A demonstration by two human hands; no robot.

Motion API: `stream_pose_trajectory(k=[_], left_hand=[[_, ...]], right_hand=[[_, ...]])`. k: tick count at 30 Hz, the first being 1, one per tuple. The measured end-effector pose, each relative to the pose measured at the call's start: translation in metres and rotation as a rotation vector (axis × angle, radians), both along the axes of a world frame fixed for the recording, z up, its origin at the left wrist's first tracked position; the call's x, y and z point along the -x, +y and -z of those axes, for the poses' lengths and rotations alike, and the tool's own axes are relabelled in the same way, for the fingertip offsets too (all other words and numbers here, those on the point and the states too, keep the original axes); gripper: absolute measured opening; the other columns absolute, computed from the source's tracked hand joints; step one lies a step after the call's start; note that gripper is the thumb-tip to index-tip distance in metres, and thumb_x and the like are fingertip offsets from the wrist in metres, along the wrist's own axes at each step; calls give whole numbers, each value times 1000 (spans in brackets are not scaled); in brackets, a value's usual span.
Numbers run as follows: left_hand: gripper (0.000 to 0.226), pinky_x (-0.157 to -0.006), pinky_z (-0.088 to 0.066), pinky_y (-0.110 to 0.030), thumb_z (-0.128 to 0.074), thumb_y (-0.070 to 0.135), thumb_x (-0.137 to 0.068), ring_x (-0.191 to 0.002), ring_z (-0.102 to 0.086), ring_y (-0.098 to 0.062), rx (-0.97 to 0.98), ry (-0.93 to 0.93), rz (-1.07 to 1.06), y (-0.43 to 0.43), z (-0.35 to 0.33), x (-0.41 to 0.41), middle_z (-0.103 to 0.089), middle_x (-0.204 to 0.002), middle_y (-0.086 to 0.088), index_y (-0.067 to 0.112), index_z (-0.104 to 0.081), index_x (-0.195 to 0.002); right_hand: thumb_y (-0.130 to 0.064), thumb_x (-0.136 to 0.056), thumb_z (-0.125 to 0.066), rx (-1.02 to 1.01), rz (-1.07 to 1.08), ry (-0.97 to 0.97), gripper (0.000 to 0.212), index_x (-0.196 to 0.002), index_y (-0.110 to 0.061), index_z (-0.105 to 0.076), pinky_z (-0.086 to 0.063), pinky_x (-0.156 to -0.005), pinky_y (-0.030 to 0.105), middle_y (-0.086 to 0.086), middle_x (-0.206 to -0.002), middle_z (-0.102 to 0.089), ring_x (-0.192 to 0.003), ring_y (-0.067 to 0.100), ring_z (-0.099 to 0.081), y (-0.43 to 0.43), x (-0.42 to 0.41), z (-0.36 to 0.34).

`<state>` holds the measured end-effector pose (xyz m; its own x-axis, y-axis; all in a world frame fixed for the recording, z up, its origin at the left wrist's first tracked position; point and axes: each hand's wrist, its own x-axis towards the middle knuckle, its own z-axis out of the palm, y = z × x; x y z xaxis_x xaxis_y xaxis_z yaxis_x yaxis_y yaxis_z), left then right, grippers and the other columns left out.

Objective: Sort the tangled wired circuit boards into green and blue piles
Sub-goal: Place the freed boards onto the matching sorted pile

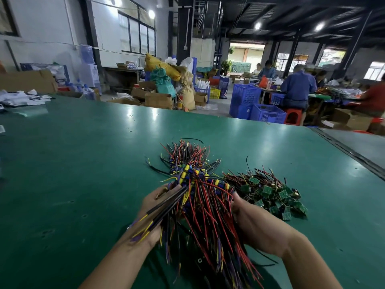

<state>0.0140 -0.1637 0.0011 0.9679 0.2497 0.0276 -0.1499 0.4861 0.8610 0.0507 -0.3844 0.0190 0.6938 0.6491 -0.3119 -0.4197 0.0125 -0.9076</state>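
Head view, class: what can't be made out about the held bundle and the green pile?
Bundle of wired boards: head view, wires bury most boards; count unknown.
Wire ends: cut off by bottom edge.
Right hand: fingers hidden behind bundle.
Green pile: lower boards covered by upper ones.

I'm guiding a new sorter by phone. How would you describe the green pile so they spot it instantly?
Start at the big green table. Just right of the person's right hand lies the green board pile. Unlike the wire bundle gripped beside it, with long red wires and blue-yellow parts, it shows small green squares.
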Motion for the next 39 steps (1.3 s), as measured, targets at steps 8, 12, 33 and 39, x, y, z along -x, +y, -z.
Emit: stream_pose_trajectory(k=[8, 12, 33, 39], left_hand=[[54, -53, -51, -18, -79, 49, -50, -54, -62, -11, -204, 128, 97, 6, -4, -1, -68, -65, -1, 11, -67, -86], [50, -59, -58, -29, -60, 58, -73, -63, -68, -20, -55, 191, 360, 27, -9, 3, -70, -76, -10, 12, -76, -80], [47, -89, -47, -22, -64, 37, -88, -107, -55, -7, -893, -56, -284, -10, -8, -4, -52, -121, 11, 29, -43, -129], [46, -77, -41, -33, -43, 60, -89, -93, -57, -16, -897, 165, -333, -15, -2, -14, -57, -98, 12, 24, -52, -116]], right_hand=[[-69, -67, -68, 228, 220, -144, 72, -107, -9, -72, -59, -82, 42, 16, -107, -73, -97, 31, -71, 17, -9, -10], [-72, -67, -64, 241, 361, -309, 87, -110, 3, -60, -51, -91, 53, 30, -97, -65, -86, 37, -67, 22, -3, -9], [-65, -79, -63, 466, 549, -686, 59, -75, -6, -65, -43, -58, 33, 7, -61, -66, -53, 24, -55, 32, 4, 13], [-61, -78, -67, 356, 528, -642, 44, -63, -19, -64, -33, -47, 21, -8, -48, -50, -45, 9, -41, 40, 12, 9]])
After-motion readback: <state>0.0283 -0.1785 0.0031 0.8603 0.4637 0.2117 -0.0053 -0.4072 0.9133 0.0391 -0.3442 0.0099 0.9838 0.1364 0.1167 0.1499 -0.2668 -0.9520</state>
